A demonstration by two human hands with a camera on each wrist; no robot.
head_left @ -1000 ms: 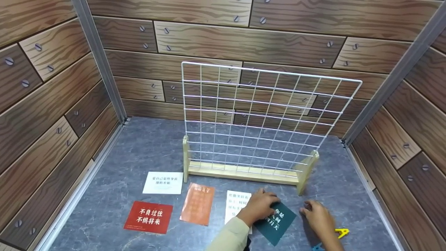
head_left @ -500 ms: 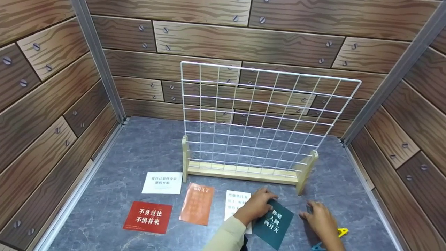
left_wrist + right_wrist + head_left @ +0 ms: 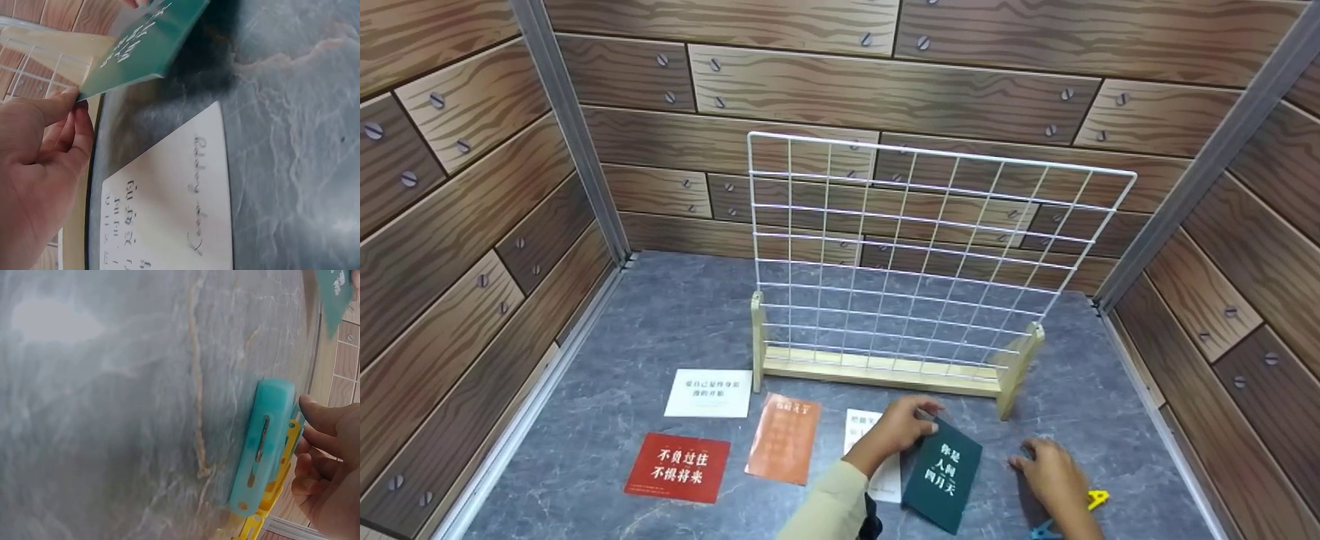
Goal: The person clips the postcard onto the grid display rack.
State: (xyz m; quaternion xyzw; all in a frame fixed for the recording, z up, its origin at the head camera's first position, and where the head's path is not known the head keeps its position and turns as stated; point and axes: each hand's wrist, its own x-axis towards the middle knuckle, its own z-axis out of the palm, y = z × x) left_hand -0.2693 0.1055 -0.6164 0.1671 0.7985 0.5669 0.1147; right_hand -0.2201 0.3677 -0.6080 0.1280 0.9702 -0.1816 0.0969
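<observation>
My left hand (image 3: 901, 426) pinches the top left corner of a dark green card (image 3: 941, 487) with white lettering. In the left wrist view the card (image 3: 149, 53) is lifted off the table, tilted, thumb on its corner. Below it lies a white card (image 3: 185, 191) with black print, partly covered in the head view by my left arm. To the right, my right hand (image 3: 1051, 474) pinches a small teal clip (image 3: 298, 417), mostly hidden by the fingers. Close by, another teal clip (image 3: 263, 444) and a yellow clip (image 3: 275, 489) lie on the table.
A white wire grid (image 3: 915, 247) stands in a wooden base (image 3: 877, 373) behind the hands. Left of them lie an orange card (image 3: 784, 439), a red card (image 3: 679, 466) and another white card (image 3: 709, 405). Wood-print walls (image 3: 810, 82) enclose the marbled grey table (image 3: 682, 315).
My left hand has drawn slightly left and up, and the green card has turned more upright and risen at its corner. My right hand has shifted a little right.
</observation>
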